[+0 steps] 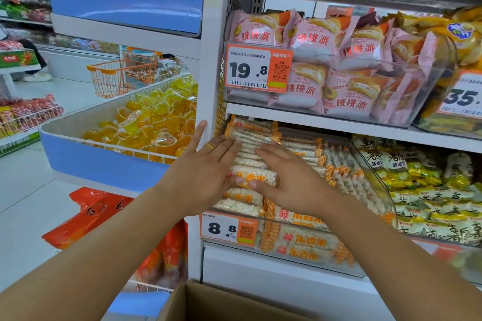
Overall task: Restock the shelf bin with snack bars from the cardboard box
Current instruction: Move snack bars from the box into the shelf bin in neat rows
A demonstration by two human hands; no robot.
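A stack of white puffed-rice snack bars in clear wrappers with orange checkered ends [250, 159] is held above the clear plastic shelf bin [375, 164], at its left end. The left hand [206, 174] and the right hand [284, 177] are laid flat against the stack's sides, fingers straight and thumbs pressed on the near face. The bars are judged light, crumbly and slick in their film, so gentle squeezing from both sides seems safest. The brown cardboard box [208, 302] is seen below.
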